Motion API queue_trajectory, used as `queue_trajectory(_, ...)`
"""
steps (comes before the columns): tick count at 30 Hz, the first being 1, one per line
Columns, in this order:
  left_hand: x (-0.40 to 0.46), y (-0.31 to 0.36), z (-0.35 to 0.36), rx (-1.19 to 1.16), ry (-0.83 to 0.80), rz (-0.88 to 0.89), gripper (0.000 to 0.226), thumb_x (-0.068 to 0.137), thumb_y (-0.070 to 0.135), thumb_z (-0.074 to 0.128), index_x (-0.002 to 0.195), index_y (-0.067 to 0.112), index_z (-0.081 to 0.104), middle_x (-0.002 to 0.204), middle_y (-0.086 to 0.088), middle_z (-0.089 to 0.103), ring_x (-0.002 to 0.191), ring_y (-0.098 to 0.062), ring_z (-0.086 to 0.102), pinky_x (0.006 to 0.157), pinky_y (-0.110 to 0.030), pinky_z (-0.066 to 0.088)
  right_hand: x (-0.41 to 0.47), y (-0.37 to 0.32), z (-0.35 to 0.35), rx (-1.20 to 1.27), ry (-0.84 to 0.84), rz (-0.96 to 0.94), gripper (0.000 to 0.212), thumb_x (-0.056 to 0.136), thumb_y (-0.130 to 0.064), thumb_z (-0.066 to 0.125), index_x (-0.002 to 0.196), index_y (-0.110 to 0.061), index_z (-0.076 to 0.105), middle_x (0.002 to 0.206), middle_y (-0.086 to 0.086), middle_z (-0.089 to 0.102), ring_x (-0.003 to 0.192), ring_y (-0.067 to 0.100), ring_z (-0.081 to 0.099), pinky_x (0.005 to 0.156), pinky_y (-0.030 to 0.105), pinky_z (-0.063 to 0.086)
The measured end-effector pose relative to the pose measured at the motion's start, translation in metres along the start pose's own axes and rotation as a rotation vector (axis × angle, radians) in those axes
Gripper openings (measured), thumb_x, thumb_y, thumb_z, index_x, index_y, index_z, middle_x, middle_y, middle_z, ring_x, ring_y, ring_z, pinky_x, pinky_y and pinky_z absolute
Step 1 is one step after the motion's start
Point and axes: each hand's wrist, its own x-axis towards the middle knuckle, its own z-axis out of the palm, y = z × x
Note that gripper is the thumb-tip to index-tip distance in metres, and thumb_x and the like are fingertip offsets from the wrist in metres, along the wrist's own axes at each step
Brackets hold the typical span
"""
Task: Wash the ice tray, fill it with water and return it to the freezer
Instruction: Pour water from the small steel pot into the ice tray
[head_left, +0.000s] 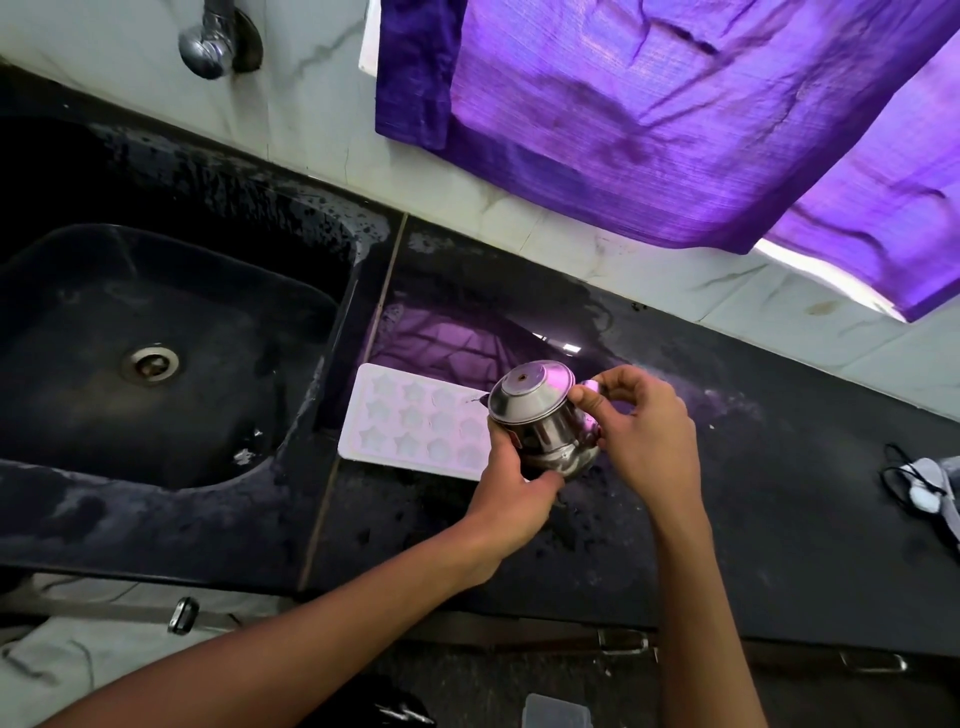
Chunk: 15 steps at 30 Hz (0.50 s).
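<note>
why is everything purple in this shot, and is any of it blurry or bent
Head view: light through the purple curtain tints the white ice tray and steel jug, with a purple reflection on the wet countertop; wide-angle bending at edges; sink dim.

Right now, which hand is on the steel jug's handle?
The right hand pinches the handle; the left hand grips the steel jug round its body.

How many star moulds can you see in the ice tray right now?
About 11 in the ice tray on the counter, right of the sink: three rows; more may hide behind the steel pot and left hand.
</note>
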Motion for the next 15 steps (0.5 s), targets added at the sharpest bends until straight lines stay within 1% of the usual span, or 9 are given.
queue_trajectory(5,-0.0012,0.0007,0.0002,-0.009,0.005,0.01,0.079,0.089,0.017,0.062,0.147,0.034,0.011,0.123,0.016,0.047,0.095,0.015,0.043,0.075,-0.006,0.036,-0.0031,-0.0024,-0.0024,0.001,0.008,0.001,0.016,0.081,-0.041,0.069,0.079,-0.026,0.063,0.074,-0.015,0.064,0.067,0.011,0.065,0.072,0.03,0.053)
queue_trajectory(8,-0.0025,0.0016,0.0007,-0.008,-0.004,0.012,0.078,0.089,0.017,0.061,0.146,0.034,0.011,0.125,0.015,0.047,0.094,0.016,0.042,0.073,-0.005,0.036,-0.0049,-0.0025,-0.0031,0.008,0.014,-0.002,0.015,0.081,-0.041,0.069,0.076,-0.029,0.06,0.073,-0.014,0.065,0.068,0.012,0.066,0.072,0.032,0.053)
queue_trajectory(10,-0.0029,0.0023,0.0012,-0.002,-0.007,0.017,0.078,0.089,0.018,0.062,0.147,0.034,0.011,0.128,0.015,0.047,0.097,0.013,0.044,0.073,-0.005,0.036,-0.006,-0.0024,-0.0039,0.011,0.015,-0.004,0.015,0.081,-0.041,0.069,0.076,-0.03,0.06,0.072,-0.015,0.064,0.069,0.012,0.066,0.071,0.03,0.052)
queue_trajectory(12,-0.003,0.0026,0.001,0.0,-0.003,0.023,0.078,0.09,0.017,0.061,0.147,0.033,0.011,0.128,0.014,0.047,0.1,0.009,0.044,0.081,-0.009,0.037,-0.0071,-0.0024,-0.0044,0.01,0.02,-0.011,0.015,0.082,-0.04,0.069,0.078,-0.027,0.061,0.073,-0.015,0.063,0.072,0.009,0.064,0.067,0.026,0.05)
queue_trajectory(14,-0.0037,0.0032,0.0007,0.003,-0.002,0.026,0.078,0.09,0.015,0.06,0.147,0.034,0.011,0.124,0.015,0.046,0.096,0.012,0.044,0.089,-0.016,0.036,-0.008,-0.0021,-0.0047,0.015,0.033,-0.015,0.017,0.081,-0.04,0.069,0.08,-0.025,0.063,0.075,-0.016,0.063,0.076,0.006,0.064,0.065,0.021,0.047)
queue_trajectory(15,-0.0039,0.0032,0.0006,0.006,-0.003,0.03,0.078,0.09,0.015,0.06,0.147,0.034,0.01,0.123,0.016,0.046,0.094,0.015,0.043,0.088,-0.015,0.036,-0.0083,-0.002,-0.0046,0.022,0.037,-0.012,0.017,0.081,-0.041,0.069,0.081,-0.025,0.063,0.075,-0.015,0.064,0.076,0.007,0.064,0.066,0.022,0.047)
